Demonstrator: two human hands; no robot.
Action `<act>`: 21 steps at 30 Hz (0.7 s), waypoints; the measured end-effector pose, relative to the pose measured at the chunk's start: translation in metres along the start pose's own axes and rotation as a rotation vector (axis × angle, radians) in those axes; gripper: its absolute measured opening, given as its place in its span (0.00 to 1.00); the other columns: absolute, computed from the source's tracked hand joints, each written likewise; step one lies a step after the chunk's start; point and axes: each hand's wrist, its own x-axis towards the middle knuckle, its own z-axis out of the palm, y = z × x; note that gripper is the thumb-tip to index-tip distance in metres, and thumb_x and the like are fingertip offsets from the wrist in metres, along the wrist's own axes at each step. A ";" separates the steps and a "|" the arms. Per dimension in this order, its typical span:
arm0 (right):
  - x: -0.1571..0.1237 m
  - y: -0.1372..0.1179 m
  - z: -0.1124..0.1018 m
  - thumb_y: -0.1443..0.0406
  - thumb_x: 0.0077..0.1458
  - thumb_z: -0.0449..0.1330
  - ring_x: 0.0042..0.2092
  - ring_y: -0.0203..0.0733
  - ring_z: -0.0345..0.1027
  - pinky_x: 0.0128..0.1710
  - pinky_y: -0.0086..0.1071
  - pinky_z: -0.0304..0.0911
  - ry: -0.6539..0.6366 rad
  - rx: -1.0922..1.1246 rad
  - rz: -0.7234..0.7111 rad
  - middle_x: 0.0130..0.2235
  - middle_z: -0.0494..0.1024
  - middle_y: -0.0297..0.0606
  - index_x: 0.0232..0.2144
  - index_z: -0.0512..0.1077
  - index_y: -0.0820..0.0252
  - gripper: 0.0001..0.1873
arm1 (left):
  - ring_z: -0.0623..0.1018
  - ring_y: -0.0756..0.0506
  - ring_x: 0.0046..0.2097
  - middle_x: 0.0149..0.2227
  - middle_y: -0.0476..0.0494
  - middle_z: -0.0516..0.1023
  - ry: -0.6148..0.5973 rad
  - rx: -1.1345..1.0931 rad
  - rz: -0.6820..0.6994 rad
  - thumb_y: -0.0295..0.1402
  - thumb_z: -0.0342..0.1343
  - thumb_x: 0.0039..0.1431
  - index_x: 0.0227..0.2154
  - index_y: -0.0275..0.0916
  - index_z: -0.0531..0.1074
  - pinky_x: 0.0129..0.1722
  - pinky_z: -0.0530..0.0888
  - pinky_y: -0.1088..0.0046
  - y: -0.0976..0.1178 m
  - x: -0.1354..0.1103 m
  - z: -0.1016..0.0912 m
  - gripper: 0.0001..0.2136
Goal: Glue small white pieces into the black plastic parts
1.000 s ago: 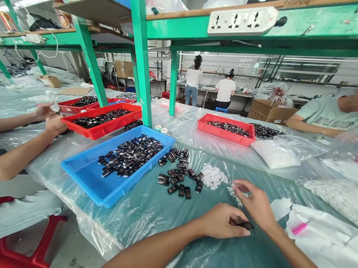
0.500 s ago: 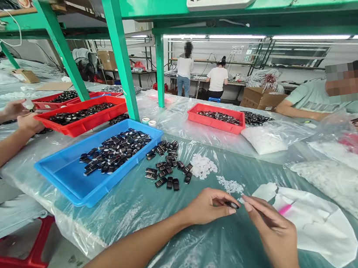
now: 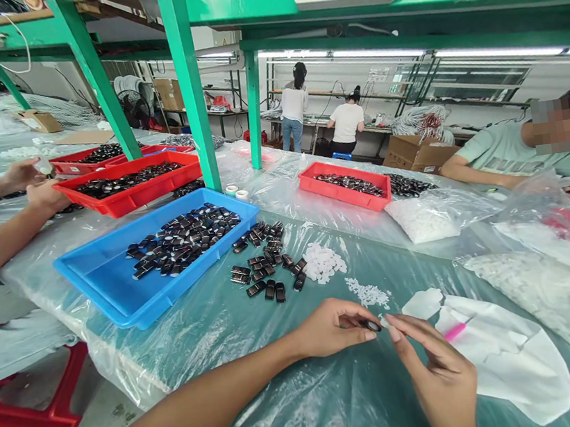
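My left hand pinches a small black shell piece between thumb and fingers, just above the plastic-covered table. My right hand meets it from the right, fingertips pressed together on a tiny white part at the black piece's end. Just beyond my hands lie a loose group of black pieces, a heap of small white parts and a smaller scatter of white bits. A blue tray holding many black pieces sits to the left.
Red trays of black pieces stand further back. Another person's arms work at the left; a person sits at the right. Bags of white parts and white paper lie right. Green posts rise behind. A red stool stands on the floor.
One second ago my right hand was reaching out at the white bits while the left held the black piece low. Since then the right hand has come back to meet the left.
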 end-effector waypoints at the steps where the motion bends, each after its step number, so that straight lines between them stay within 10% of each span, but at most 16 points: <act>1: 0.001 0.001 0.000 0.65 0.50 0.60 0.42 0.40 0.67 0.42 0.31 0.62 0.012 -0.007 0.021 0.39 0.74 0.35 0.37 0.75 0.51 0.10 | 0.74 0.46 0.39 0.38 0.36 0.75 -0.009 0.005 0.001 0.35 0.56 0.54 0.41 0.30 0.72 0.40 0.70 0.72 0.001 0.000 0.000 0.15; 8: 0.013 0.025 0.007 0.58 0.52 0.56 0.43 0.46 0.69 0.39 0.36 0.66 -0.067 -0.029 0.280 0.42 0.76 0.40 0.38 0.75 0.56 0.14 | 0.75 0.46 0.37 0.37 0.37 0.76 -0.059 0.028 -0.050 0.34 0.56 0.53 0.41 0.31 0.73 0.40 0.71 0.72 0.004 -0.002 0.001 0.14; 15: 0.019 0.027 0.006 0.59 0.52 0.56 0.47 0.44 0.66 0.46 0.37 0.62 -0.179 -0.064 0.161 0.47 0.72 0.38 0.40 0.74 0.53 0.14 | 0.75 0.47 0.37 0.37 0.38 0.76 -0.069 0.035 -0.051 0.33 0.56 0.53 0.40 0.32 0.73 0.39 0.70 0.73 0.000 -0.001 0.001 0.13; 21: 0.023 0.022 -0.014 0.59 0.53 0.55 0.32 0.37 0.64 0.33 0.30 0.62 -0.056 -0.150 0.108 0.38 0.74 0.37 0.41 0.73 0.55 0.14 | 0.75 0.46 0.39 0.38 0.38 0.76 -0.054 0.055 -0.066 0.35 0.56 0.53 0.40 0.32 0.73 0.39 0.71 0.73 0.000 -0.001 0.001 0.14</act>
